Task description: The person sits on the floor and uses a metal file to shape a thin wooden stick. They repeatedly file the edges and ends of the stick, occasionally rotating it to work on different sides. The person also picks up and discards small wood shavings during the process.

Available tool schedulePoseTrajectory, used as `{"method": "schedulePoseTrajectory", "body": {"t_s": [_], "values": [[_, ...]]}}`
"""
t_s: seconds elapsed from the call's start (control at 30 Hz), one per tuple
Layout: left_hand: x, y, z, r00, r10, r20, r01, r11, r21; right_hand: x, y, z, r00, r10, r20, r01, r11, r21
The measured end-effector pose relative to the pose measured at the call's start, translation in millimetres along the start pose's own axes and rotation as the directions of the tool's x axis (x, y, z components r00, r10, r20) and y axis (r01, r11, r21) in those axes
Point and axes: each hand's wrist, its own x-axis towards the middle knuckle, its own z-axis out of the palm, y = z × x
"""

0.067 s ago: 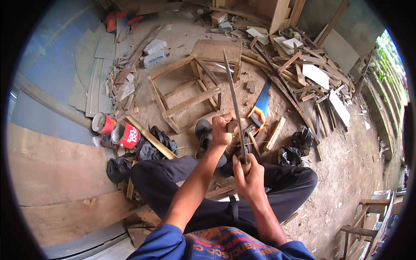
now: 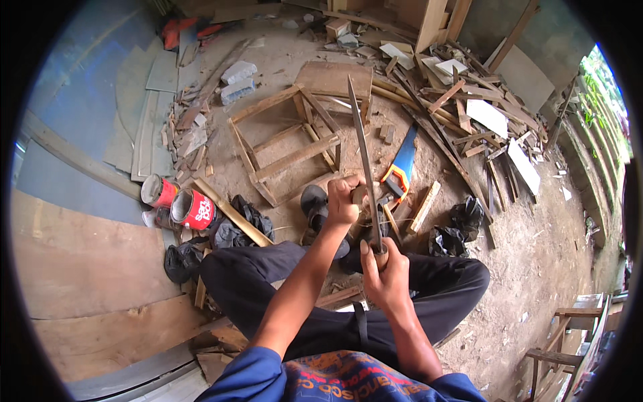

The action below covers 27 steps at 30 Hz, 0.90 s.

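Observation:
My right hand (image 2: pixel 388 273) is closed around the short wooden handle of a long-bladed knife (image 2: pixel 364 147). The narrow grey blade points away from me and slightly left, its tip raised in front of a wooden frame. Just left of the blade, my left hand (image 2: pixel 344 203) is closed on a small brownish block (image 2: pixel 360 195), held close against the blade's side. Whether block and blade touch, I cannot tell. Beyond my hands, a handsaw (image 2: pixel 404 163) with a blue blade and an orange-and-black handle lies on the ground.
A wooden stool frame (image 2: pixel 288 141) lies ahead. Red paint cans (image 2: pixel 192 209) and black plastic bags (image 2: pixel 231 231) are at left, beside a wood strip (image 2: pixel 234 213). Scrap wood (image 2: pixel 469 107) is heaped at far right. My crossed legs (image 2: pixel 254 268) surround the work.
The blade has turned very slightly, its tip moving a little to the right. Both hands keep their hold and have hardly moved.

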Motion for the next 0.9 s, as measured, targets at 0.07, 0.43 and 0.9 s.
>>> {"method": "schedulePoseTrajectory", "body": {"t_s": [0.07,0.43,0.9], "values": [[8.1,5.0,5.5,1.000,0.025,0.004,-0.025,0.999,0.030,2.8,-4.6,-6.3,0.999,-0.029,-0.015,0.029,1.000,0.008],[5.4,3.3,3.4,0.995,0.044,0.088,-0.061,0.979,0.196,-1.0,20.5,-1.4,0.999,-0.011,-0.053,0.012,1.000,0.016],[11.3,-9.5,11.3,0.999,0.013,0.033,-0.017,0.995,0.100,1.6,14.5,-16.0,0.998,0.064,0.028,-0.064,0.998,-0.004]]}}
